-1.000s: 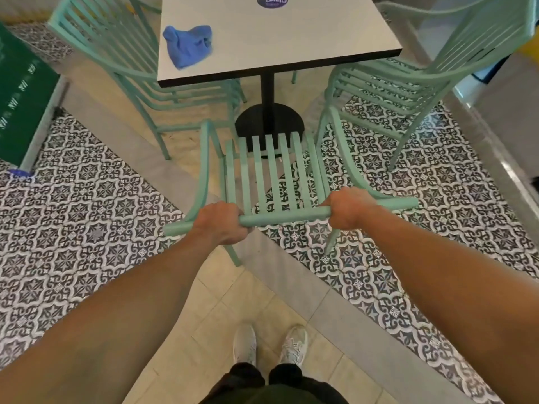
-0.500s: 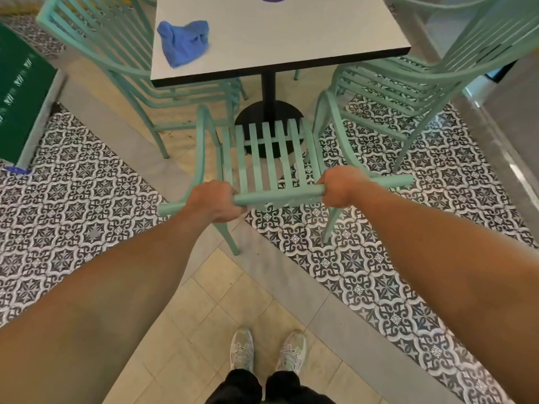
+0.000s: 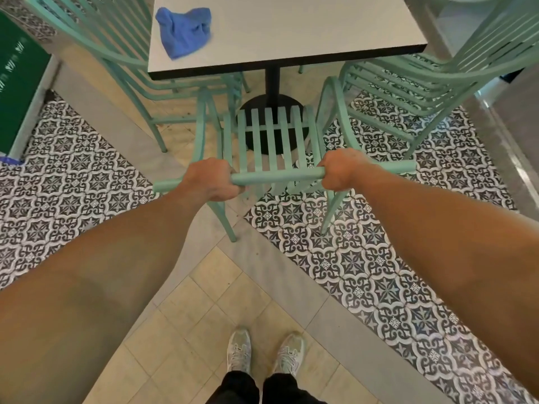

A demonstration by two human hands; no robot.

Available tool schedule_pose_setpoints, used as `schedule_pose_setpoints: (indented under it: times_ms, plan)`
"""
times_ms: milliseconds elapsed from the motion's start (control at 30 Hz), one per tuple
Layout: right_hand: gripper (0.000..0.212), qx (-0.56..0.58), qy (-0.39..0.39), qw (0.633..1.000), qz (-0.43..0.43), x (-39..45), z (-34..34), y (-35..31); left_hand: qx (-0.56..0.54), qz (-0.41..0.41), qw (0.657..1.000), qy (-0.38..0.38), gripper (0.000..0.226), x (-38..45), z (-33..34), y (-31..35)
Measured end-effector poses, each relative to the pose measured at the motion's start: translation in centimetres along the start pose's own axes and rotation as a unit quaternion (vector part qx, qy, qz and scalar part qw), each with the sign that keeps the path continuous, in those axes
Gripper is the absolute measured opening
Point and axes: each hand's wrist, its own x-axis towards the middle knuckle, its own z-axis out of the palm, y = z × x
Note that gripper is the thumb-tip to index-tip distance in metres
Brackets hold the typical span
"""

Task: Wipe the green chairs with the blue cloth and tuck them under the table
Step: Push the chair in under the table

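Both hands, left (image 3: 211, 180) and right (image 3: 339, 170), are gripping the chair's (image 3: 272, 141) top rail, facing the table (image 3: 291, 33). It is not yet tucked under. The cloth (image 3: 183, 30) is lying on the table.

Three slatted green chairs (image 3: 274, 141) ring the table (image 3: 291, 30); the crumpled blue cloth (image 3: 184, 32) lies on top.

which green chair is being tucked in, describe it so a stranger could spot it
Start at the white square table with the blue cloth on it. Three green chairs ring it; the one meant is the nearest chair, at the table's front edge. Unlike its neighbours, its top rail is gripped by the left hand and right hand.
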Motion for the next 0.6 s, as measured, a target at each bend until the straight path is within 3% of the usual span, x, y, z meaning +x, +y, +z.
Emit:
schedule_pose_setpoints:
  times_ms: [467,533,600]
  plan:
    - [0.031,-0.006,-0.007,1.0,0.027,1.3,-0.7,-0.3,0.007,-0.019,1.0,0.015,0.043,1.2,-0.6,-0.3]
    - [0.045,-0.027,0.035,0.998,0.055,0.9,0.0,-0.6,0.005,-0.029,0.999,0.036,0.052,0.7,-0.2,0.0]
    - [0.071,-0.02,0.101,0.988,0.118,0.0,1.5,-0.8,0.018,-0.033,0.997,0.063,0.076,-0.3,0.6,0.4]
